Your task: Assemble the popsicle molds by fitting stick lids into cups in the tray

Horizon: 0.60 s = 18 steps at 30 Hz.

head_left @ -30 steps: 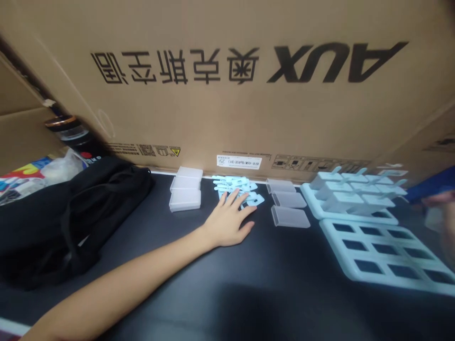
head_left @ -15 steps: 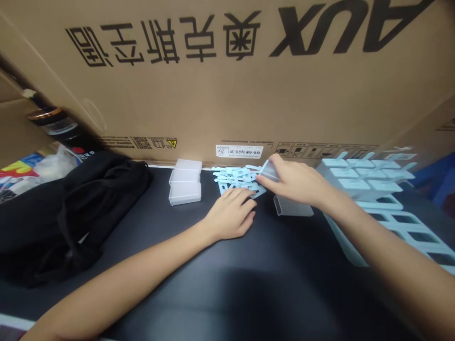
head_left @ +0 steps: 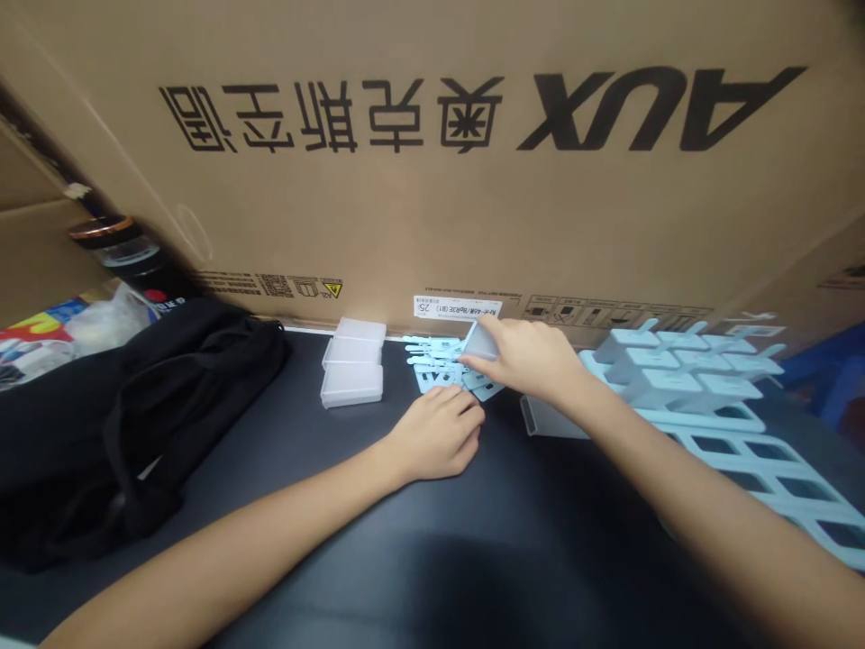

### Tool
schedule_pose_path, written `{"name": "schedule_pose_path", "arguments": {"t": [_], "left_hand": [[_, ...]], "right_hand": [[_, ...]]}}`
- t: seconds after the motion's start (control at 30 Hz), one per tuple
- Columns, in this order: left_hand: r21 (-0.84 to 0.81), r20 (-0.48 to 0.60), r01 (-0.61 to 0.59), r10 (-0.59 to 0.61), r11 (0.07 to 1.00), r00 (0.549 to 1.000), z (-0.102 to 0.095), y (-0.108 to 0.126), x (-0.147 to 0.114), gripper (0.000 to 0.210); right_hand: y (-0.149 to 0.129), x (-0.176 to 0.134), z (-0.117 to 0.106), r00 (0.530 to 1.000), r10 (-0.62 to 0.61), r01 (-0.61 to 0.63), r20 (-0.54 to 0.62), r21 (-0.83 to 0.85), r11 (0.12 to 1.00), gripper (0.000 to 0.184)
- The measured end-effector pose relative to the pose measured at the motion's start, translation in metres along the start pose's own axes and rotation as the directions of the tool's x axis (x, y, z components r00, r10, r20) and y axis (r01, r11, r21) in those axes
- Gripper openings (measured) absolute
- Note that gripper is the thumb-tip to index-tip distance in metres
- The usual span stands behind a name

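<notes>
Between the thumb and fingers of my right hand (head_left: 527, 356) is a translucent popsicle mold (head_left: 480, 341), tilted over a pile of light-blue popsicle stick lids (head_left: 432, 361). My left hand (head_left: 439, 433) rests on the dark table just in front of that pile, fingers curled together with their tips at its near edge; what they hold, if anything, is hidden. Another translucent mold (head_left: 550, 419) lies under my right wrist, partly covered. Left of the pile, several translucent molds (head_left: 351, 383) lie overlapping in a column.
Several molds with blue stick lids (head_left: 666, 383) stand grouped at the right, beside a light-blue frame (head_left: 777, 451) with rectangular openings. A large cardboard box (head_left: 378, 216) walls off the back. A black cloth bag (head_left: 74, 451) and a dark bottle (head_left: 132, 257) occupy the left.
My right hand has moved left with the mold, closer over the stick lids. The fingers of my left hand have drawn in. The camera view has tilted up slightly.
</notes>
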<state>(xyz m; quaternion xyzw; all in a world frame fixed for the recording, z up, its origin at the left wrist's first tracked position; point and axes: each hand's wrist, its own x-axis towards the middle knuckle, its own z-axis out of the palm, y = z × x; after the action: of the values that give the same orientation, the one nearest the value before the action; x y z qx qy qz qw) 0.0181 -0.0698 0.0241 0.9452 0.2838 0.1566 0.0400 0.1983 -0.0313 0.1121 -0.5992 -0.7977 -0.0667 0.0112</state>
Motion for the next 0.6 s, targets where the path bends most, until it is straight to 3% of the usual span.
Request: {"name": "schedule_pose_path", "arguments": {"t": [0.13, 0.27, 0.47, 0.6], "left_hand": [[0.004, 0.001, 0.003, -0.003, 1.000, 1.000, 0.000, 0.000, 0.001, 0.016], [-0.018, 0.011, 0.000, 0.000, 1.000, 1.000, -0.001, 0.001, 0.001, 0.015], [-0.048, 0.006, 0.006, -0.006, 0.999, 1.000, -0.001, 0.000, 0.001, 0.015], [-0.065, 0.002, 0.017, -0.017, 0.998, 1.000, -0.001, 0.002, 0.000, 0.014]], "right_hand": [[0.003, 0.000, 0.007, 1.000, -0.011, 0.011, 0.005, 0.119, 0.993, 0.076], [0.030, -0.002, 0.006, 0.994, -0.099, 0.106, -0.039, 0.222, 0.969, 0.065], [0.095, -0.008, 0.002, 0.981, -0.167, 0.179, -0.095, 0.142, 0.973, 0.062], [0.116, -0.014, 0.010, 0.980, -0.186, 0.194, -0.071, 0.129, 0.972, 0.051]]}}
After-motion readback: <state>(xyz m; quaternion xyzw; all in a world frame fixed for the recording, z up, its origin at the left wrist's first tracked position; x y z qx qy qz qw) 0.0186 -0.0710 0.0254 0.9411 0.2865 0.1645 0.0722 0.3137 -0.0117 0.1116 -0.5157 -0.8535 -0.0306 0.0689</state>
